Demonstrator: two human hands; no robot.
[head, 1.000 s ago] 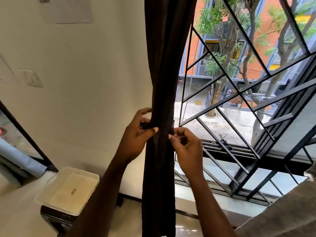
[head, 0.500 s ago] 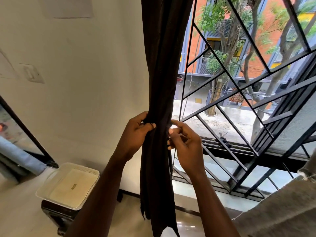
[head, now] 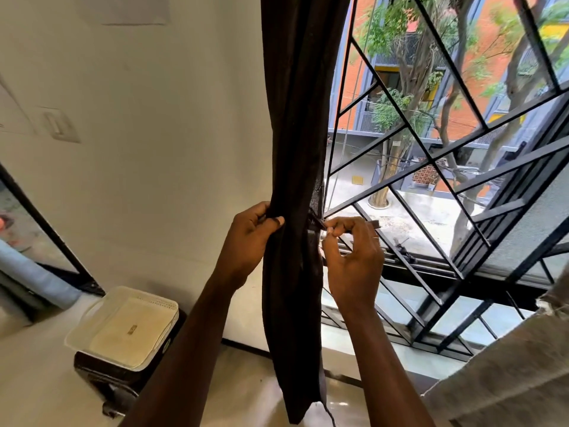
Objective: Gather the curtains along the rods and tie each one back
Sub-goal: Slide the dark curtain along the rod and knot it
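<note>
the dark curtain [head: 295, 167] hangs gathered and upright between the hands, the left hand [head: 249, 241] gripping its left edge while the right hand [head: 354, 257], just beside its right edge, pinches a thin tie strap [head: 320, 224] running sideways across the bundle.

1 head view, close, facing curtain [head: 292, 134]

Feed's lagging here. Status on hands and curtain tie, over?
Left hand grips gathered dark curtain. Right hand pinches tie strap, end free. Window grille close behind, not blocking.
</note>
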